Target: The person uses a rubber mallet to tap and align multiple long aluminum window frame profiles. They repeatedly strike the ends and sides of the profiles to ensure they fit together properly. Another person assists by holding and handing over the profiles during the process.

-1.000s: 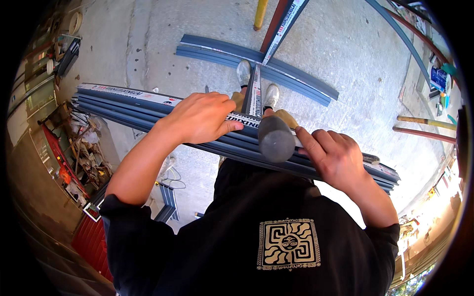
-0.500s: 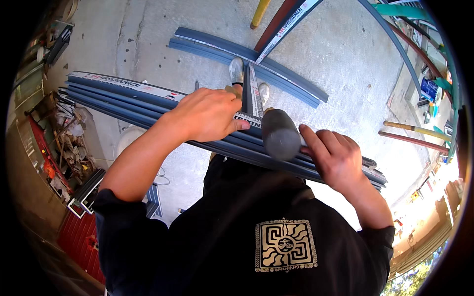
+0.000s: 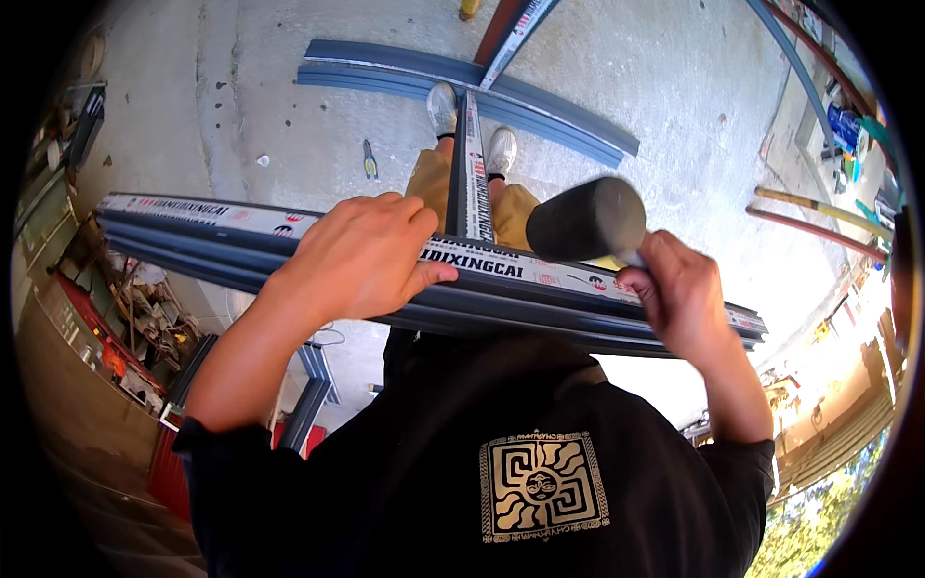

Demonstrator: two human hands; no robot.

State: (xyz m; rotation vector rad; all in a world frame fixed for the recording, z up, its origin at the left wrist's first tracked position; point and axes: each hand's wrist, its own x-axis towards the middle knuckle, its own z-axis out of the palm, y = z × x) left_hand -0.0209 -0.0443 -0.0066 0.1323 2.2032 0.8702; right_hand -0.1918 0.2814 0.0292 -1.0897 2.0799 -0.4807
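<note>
A long dark grey metal profile (image 3: 540, 301) with printed white film along its top lies across in front of me. My left hand (image 3: 361, 255) is closed over it left of the middle, thumb on the near side. In my right hand (image 3: 686, 294) is a mallet, gripped by its pale handle. The black mallet head (image 3: 590, 220) hangs over the profile's far edge, right of the joint; whether it touches cannot be told. A narrower crossbar (image 3: 472, 169) meets the profile beside my left hand and runs away to another grey profile (image 3: 385, 65) on the floor.
Tan trouser legs and light shoes (image 3: 441, 108) straddle the crossbar. Pliers (image 3: 370, 160) lie on the concrete floor to the left. A reddish-brown bar (image 3: 503, 34) stands beyond the far profile. Poles (image 3: 824, 210) lie at the right, cluttered scraps (image 3: 159, 323) at the left.
The mallet head has moved up and to the right, away from my left hand, with my right hand following. The profile sits slightly nearer level. My left hand keeps its grip.
</note>
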